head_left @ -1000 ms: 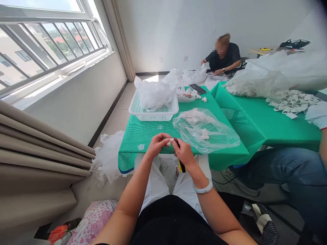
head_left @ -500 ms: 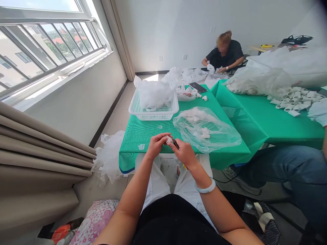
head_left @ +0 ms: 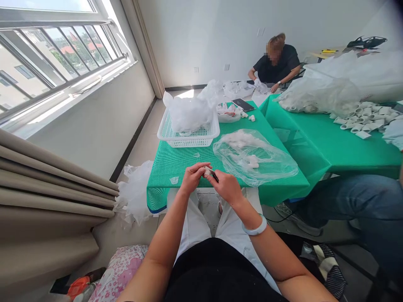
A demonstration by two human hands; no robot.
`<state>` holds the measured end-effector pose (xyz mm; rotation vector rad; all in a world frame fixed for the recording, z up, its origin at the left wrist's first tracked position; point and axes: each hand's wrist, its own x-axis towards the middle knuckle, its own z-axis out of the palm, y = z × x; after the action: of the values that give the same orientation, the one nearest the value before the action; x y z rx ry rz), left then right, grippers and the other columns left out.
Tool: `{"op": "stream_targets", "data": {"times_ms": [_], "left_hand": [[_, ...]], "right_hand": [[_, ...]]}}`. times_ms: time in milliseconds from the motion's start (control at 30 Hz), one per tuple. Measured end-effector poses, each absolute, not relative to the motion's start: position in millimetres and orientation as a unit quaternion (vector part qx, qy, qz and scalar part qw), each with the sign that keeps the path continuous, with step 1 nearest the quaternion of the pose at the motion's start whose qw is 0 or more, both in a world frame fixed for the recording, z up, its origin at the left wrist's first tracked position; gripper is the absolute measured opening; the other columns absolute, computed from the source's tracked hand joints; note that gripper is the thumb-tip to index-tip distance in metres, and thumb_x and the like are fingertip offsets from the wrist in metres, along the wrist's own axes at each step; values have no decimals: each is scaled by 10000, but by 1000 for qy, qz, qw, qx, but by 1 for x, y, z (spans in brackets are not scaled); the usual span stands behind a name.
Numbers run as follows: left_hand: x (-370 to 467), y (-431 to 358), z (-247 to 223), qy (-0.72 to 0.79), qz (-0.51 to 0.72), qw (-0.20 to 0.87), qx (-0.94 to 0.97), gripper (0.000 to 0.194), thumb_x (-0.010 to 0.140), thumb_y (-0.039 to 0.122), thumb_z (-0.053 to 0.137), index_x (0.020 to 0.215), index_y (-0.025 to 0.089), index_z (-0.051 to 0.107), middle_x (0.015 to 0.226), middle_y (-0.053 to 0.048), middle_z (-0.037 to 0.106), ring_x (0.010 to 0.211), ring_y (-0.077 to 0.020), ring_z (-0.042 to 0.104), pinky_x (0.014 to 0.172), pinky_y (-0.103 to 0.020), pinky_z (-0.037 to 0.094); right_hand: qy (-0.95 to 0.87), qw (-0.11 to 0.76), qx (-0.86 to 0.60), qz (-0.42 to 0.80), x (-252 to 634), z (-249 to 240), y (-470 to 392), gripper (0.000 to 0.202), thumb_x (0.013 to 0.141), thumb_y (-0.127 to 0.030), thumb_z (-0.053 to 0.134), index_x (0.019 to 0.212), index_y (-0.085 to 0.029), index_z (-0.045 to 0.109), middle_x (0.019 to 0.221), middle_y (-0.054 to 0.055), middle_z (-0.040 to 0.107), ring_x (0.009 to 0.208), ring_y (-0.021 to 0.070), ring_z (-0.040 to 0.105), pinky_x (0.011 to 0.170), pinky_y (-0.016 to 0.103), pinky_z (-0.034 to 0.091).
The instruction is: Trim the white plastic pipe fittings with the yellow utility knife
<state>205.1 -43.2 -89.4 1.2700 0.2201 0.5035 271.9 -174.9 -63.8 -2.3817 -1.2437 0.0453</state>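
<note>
Just over the near table edge, my left hand (head_left: 192, 176) is closed on a small white piece (head_left: 207, 171) that looks like a plastic pipe fitting. Fingers mostly cover it, so its full shape is hidden. My right hand (head_left: 227, 184) grips a slim dark tool (head_left: 214, 176), its tip against the white piece; its kind cannot be made out. Beside my right hand lies a clear plastic bag (head_left: 277, 167) with several white pipe fittings (head_left: 252, 161) in and around it. Small translucent scraps (head_left: 174, 180) rest on the green cloth left of my hands.
A white basket (head_left: 192, 142) full of clear bags stands at the table's far left. Behind it are a dark phone or tablet (head_left: 242, 105) and fittings. A second green table (head_left: 340, 147) bears a fittings pile (head_left: 367, 119). A co-worker (head_left: 278, 63) sits beyond; another person's leg (head_left: 355, 197) is at right.
Both my hands stay together in nearly the same place, the dark tool slightly turned. The far co-worker's hands have shifted among the white material. The view has tilted slightly.
</note>
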Motion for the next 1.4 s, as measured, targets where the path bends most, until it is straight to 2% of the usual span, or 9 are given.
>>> {"op": "stream_targets", "data": {"times_ms": [200,367,433,533,633,700,900,1133,1400], "left_hand": [[205,-45,-84,101,202,801,555,393,723,445,673,985,154,711,883,-76,690,706,-119,571,611,-228,429],[206,-44,-85,122,201,785,573,347,707,438,689,867,131,710,815,-69,685,725,-132,579,654,-235,440],[207,-44,-86,127,217,771,586,331,724,439,674,849,134,703,788,-54,676,710,-123,573,661,-233,439],[207,-45,-86,127,222,770,584,347,748,465,640,872,146,690,752,-38,661,674,-117,570,635,-232,441],[208,-46,-85,116,197,779,583,395,734,498,634,910,148,685,642,-15,619,578,-107,535,544,-225,422],[208,-47,-85,119,187,774,593,415,712,499,652,922,143,690,623,-9,601,536,-96,499,494,-217,398],[206,-43,-89,96,180,740,641,355,718,450,669,887,143,723,847,-58,661,593,-93,521,618,-259,449],[205,-41,-86,60,160,719,674,292,764,378,658,971,182,721,1057,-91,652,992,-197,547,875,-305,421],[206,-41,-87,38,158,702,694,311,796,326,635,1082,214,682,974,-75,601,957,-169,537,817,-265,438]], "right_hand": [[-460,232,-857,28,274,-65,-176,518,945,-502,244,779,-174,609,641,74,664,542,172,586,487,266,226],[-506,244,-827,0,271,-68,-175,493,962,-424,233,828,-168,634,725,84,685,575,152,592,493,274,219],[-535,254,-805,11,269,-69,-175,505,954,-447,237,765,-169,614,697,82,669,562,147,578,489,274,220],[-514,329,-789,69,271,-68,-178,486,940,-493,232,688,-195,522,605,45,610,532,143,550,491,256,269],[-425,418,-792,135,276,-64,-183,353,938,-461,238,788,-223,452,566,-8,551,494,147,525,488,247,316],[-405,436,-787,162,278,-62,-184,276,931,-431,261,810,-234,413,569,-24,528,474,150,510,480,249,321],[-424,400,-799,147,279,-65,-183,331,936,-451,240,754,-234,412,608,-1,550,501,154,512,492,249,301],[-423,323,-844,69,281,-69,-185,498,914,-594,180,743,-219,459,587,26,563,514,172,520,481,253,235],[-419,310,-853,26,281,-72,-186,571,917,-595,121,704,-207,483,565,33,556,473,147,480,474,255,207]]}}
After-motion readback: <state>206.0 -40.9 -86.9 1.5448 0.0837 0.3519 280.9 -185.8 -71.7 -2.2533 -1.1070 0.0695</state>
